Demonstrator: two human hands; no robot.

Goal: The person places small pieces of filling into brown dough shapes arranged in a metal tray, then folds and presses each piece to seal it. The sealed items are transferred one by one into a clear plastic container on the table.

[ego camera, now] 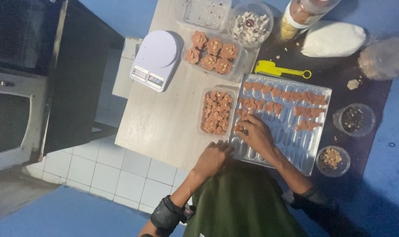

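A clear plastic mould tray [296,145] with rows of oblong cavities lies on the table, with brown heart-shaped pieces [278,94] set across its far rows. My right hand [256,134] rests on the tray's near left part, fingertips pinching a brown piece [238,128] at the left edge. My left hand [212,159] lies curled on the table edge beside the tray's near left corner, holding nothing I can see. A clear tub [217,113] of small brown pieces stands just left of the tray.
Behind are a white kitchen scale [153,59], a tray of brown flower-shaped pieces with nuts [212,55], a bowl of white bits [250,24], a yellow scoop [278,69], a white bag [333,39] and a jar [302,13]. Two small cups [354,119] [333,160] of toppings stand at the right.
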